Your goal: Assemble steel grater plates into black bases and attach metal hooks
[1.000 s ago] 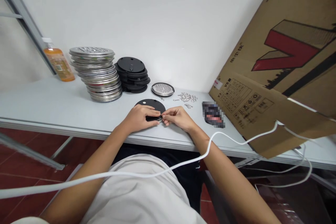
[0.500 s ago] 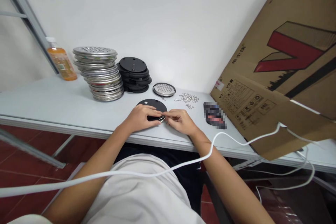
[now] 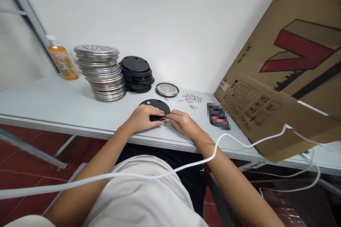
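Head view: my hands meet at the near edge of the black disc [image 3: 155, 106] on the table [image 3: 53, 103].
Left hand [image 3: 144, 118]: fingers curled, pressing down on the disc.
Right hand [image 3: 181, 122]: fingertips pinched on a small metal clip [image 3: 163, 120] at the disc's rim.
Behind: loose clips [image 3: 191, 98], metal strainer [image 3: 167, 89], stacked discs [image 3: 136, 73].
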`<state>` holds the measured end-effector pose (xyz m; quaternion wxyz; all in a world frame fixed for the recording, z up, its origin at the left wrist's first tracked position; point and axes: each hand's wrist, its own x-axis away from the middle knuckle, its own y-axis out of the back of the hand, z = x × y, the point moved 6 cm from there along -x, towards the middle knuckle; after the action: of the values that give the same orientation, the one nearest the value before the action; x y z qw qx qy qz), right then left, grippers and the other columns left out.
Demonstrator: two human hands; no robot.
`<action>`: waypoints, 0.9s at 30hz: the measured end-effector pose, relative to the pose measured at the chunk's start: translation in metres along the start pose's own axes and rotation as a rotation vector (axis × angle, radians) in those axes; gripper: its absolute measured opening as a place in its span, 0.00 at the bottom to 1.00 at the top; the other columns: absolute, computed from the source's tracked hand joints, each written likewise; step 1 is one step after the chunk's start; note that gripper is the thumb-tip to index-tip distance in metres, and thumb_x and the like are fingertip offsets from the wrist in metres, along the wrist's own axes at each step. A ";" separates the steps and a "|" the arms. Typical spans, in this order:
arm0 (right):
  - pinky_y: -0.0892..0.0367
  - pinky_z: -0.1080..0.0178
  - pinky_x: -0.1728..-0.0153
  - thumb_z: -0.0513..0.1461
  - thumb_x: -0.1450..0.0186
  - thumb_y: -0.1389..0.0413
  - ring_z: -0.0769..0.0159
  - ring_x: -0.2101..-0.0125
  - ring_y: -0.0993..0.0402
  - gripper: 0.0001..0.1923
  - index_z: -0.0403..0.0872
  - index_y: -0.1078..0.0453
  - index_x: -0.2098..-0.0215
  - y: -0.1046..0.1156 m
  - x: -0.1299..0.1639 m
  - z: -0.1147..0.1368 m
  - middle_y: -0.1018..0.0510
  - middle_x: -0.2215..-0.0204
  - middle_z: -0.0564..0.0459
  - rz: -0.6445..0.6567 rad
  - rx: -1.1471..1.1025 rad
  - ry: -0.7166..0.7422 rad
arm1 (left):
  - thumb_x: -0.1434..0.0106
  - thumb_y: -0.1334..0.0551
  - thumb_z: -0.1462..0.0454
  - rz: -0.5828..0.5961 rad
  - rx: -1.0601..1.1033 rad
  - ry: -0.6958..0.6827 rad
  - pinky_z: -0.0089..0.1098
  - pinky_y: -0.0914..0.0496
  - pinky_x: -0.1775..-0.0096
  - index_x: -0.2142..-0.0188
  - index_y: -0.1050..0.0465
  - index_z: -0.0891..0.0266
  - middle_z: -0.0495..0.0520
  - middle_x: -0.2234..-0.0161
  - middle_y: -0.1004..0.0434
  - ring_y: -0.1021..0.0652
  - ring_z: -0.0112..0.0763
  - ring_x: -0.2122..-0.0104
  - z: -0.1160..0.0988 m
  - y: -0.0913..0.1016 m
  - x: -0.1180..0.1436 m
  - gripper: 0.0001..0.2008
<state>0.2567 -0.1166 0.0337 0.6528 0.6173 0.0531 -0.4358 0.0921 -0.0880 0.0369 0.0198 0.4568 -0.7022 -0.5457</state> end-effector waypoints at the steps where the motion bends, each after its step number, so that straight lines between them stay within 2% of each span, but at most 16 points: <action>1: 0.29 0.64 0.65 0.38 0.27 0.51 0.65 0.67 0.27 0.13 0.44 0.25 0.55 0.000 0.000 0.002 0.25 0.66 0.46 0.012 0.028 0.015 | 0.41 0.32 0.49 -0.001 -0.002 0.001 0.42 0.31 0.43 0.54 0.18 0.52 0.49 0.52 0.18 0.21 0.42 0.49 0.000 0.000 0.000 0.19; 10: 0.29 0.64 0.64 0.40 0.27 0.49 0.65 0.66 0.26 0.09 0.46 0.28 0.58 0.002 -0.003 0.005 0.24 0.65 0.47 0.049 0.065 0.034 | 0.41 0.32 0.50 -0.014 0.000 -0.028 0.39 0.30 0.45 0.54 0.18 0.52 0.47 0.53 0.17 0.20 0.40 0.50 -0.001 0.000 0.000 0.18; 17: 0.34 0.67 0.70 0.38 0.26 0.52 0.68 0.71 0.30 0.11 0.44 0.27 0.58 -0.001 0.001 0.003 0.26 0.70 0.49 0.074 0.110 0.093 | 0.41 0.32 0.50 -0.025 0.009 -0.026 0.39 0.30 0.45 0.55 0.18 0.51 0.47 0.54 0.17 0.20 0.40 0.50 0.001 0.000 0.000 0.17; 22: 0.33 0.66 0.70 0.37 0.26 0.53 0.66 0.70 0.29 0.13 0.44 0.26 0.60 -0.005 0.001 -0.001 0.26 0.70 0.48 0.116 0.117 0.083 | 0.40 0.34 0.49 0.013 0.019 -0.014 0.38 0.29 0.47 0.54 0.19 0.51 0.47 0.54 0.17 0.20 0.41 0.49 0.001 0.000 0.001 0.17; 24: 0.32 0.66 0.69 0.37 0.26 0.53 0.66 0.69 0.28 0.13 0.44 0.26 0.59 -0.006 0.001 -0.002 0.25 0.68 0.47 0.125 0.089 0.075 | 0.39 0.35 0.49 0.045 0.015 0.001 0.40 0.31 0.45 0.53 0.19 0.50 0.46 0.53 0.18 0.21 0.41 0.47 0.000 -0.001 0.000 0.18; 27: 0.31 0.65 0.68 0.37 0.26 0.53 0.65 0.67 0.26 0.14 0.44 0.26 0.56 -0.005 0.003 -0.003 0.23 0.66 0.45 0.122 0.037 0.069 | 0.39 0.35 0.48 0.095 0.011 0.036 0.46 0.39 0.38 0.52 0.20 0.47 0.45 0.50 0.19 0.23 0.42 0.45 0.001 -0.002 0.000 0.18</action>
<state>0.2564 -0.1148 0.0277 0.6643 0.6462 0.0297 -0.3745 0.0930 -0.0876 0.0348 0.0558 0.4327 -0.7256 -0.5321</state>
